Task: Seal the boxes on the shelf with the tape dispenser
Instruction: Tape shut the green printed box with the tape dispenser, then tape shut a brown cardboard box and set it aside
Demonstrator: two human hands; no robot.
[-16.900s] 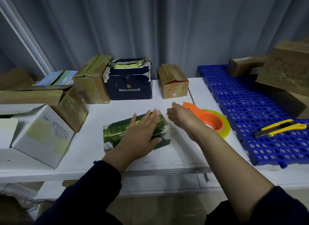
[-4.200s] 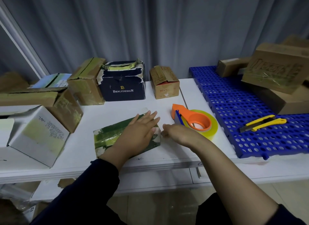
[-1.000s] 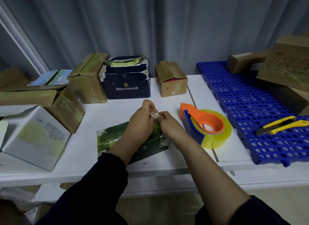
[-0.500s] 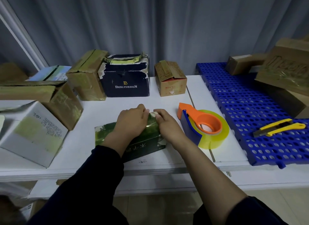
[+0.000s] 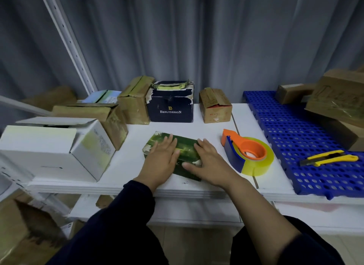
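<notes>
1. Your left hand (image 5: 160, 162) lies flat, fingers straight, pressing the green box (image 5: 185, 150) near the shelf's (image 5: 126, 166) front edge.
2. Your right hand (image 5: 208, 162) – also spread flat – presses its right end.
3. The tape dispenser (image 5: 248, 154) sits just right of it – untouched.

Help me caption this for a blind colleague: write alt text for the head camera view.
A person's left hand and right hand press flat on a green box on a white shelf. An orange and blue tape dispenser lies to its right, a yellow utility knife on a blue perforated mat beyond; worn boxes line the back.
</notes>
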